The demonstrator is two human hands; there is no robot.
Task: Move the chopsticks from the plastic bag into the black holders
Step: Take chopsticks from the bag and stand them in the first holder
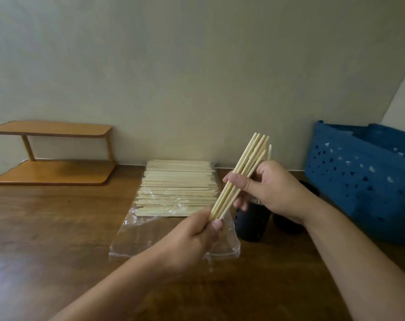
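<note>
Pale wooden chopsticks bundle (240, 174), centre frame, tilted: left hand (192, 237) pinches its lower end, right hand (268, 188) grips mid-length. Remaining chopsticks (177, 187) lie on clear plastic bag (173, 235); black holder (252, 223) just right.

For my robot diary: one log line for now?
left hand: holds chopsticks | right hand: same bundle | holders: below | bag: table

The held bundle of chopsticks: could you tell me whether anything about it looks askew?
Slightly. In the bundle, gripped by both the left hand and right hand, the top ends are uneven, and one chopstick pokes up apart behind the others.
</note>
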